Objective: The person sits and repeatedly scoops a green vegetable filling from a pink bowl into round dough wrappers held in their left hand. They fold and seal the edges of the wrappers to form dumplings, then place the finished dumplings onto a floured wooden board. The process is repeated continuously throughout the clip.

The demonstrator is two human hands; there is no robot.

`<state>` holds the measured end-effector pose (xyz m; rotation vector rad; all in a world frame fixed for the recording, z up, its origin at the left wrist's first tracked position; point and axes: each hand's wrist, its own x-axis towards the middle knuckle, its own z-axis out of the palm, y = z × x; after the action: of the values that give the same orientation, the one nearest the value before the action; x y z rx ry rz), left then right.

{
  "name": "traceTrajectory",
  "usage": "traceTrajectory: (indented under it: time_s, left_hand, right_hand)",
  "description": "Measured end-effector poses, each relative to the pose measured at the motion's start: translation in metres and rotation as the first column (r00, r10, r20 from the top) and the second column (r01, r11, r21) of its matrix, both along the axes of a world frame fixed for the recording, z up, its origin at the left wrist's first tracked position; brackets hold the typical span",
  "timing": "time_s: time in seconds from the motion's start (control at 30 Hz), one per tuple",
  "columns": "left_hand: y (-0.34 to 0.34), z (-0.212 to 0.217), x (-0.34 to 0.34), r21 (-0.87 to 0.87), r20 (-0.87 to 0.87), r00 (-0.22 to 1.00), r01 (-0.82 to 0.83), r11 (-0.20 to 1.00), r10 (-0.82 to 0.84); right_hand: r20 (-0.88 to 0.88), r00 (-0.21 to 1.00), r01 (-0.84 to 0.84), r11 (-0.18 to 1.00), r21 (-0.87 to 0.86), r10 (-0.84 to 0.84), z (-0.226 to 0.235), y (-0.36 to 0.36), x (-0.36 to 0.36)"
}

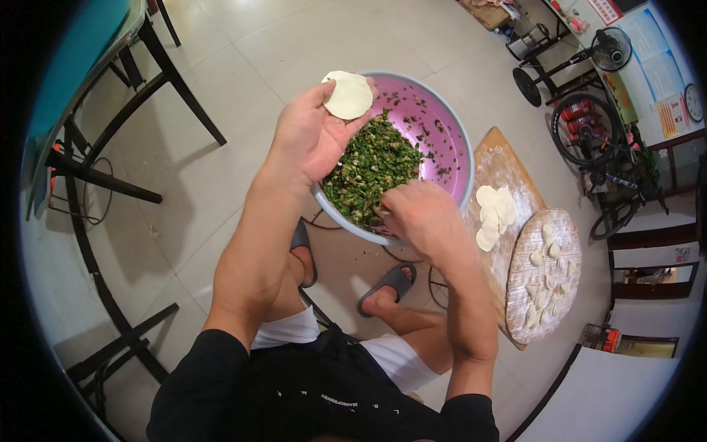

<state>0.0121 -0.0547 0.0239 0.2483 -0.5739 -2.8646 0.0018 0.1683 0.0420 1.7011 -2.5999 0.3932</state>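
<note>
Two bare hands are in view, and we count one thing held for certain. Our left hand (311, 136) is turned palm up, holding one round, pale cream dough wrapper (347, 96) flat across the fingers, with the thumb at its edge; the wrapper sits above the upper left part of the basin. Our right hand (427, 221) reaches over the near right rim with its fingers curled down at the filling; we cannot tell whether they grip anything.

One wide, round plastic basin (448, 140), pink inside with a pale grey-blue rim, stands before us. It carries one heap of chopped, dark green filling (372, 169), and small bits cling to its pink wall.

To our right lies one flour-dusted, light wooden board (497, 155) bearing one cluster of thin, round, cream dough wrappers (499, 215); they overlap, so we count roughly half a dozen. One round, ribbed, pale brown tray (521, 258) overlaps the board, and on it we count about a dozen small, whitish folded dumplings (537, 257).

Below, we see two dark grey slippers (403, 278). Farther right stand one black fan (612, 49) and one dark bicycle (557, 132).
</note>
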Motion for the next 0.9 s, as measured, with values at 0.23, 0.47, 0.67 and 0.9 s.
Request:
traceTrajectory:
  time_s: [0.23,0.47,0.67,0.9]
  left_hand:
    - [-0.001,-0.003,0.000,0.033,-0.007,1.000,0.001,0.999,-0.001]
    - [0.004,-0.007,-0.003,0.074,-0.009,1.000,0.012,0.997,-0.011]
    - [0.004,-0.005,-0.001,0.000,-0.002,0.999,0.040,0.999,-0.040]
    - [0.014,-0.003,0.001,-0.034,-0.045,0.996,0.071,0.997,-0.073]
  right_hand:
    - [0.683,0.602,0.652,0.748,-0.121,-0.414,0.023,0.029,-0.039]
    - [0.751,0.576,0.662,0.724,-0.197,-0.323,0.002,0.031,-0.059]
    - [0.770,0.553,0.645,0.749,-0.153,-0.319,-0.014,0.028,-0.063]
    - [0.898,0.406,0.559,0.824,-0.096,-0.171,-0.008,0.027,-0.061]
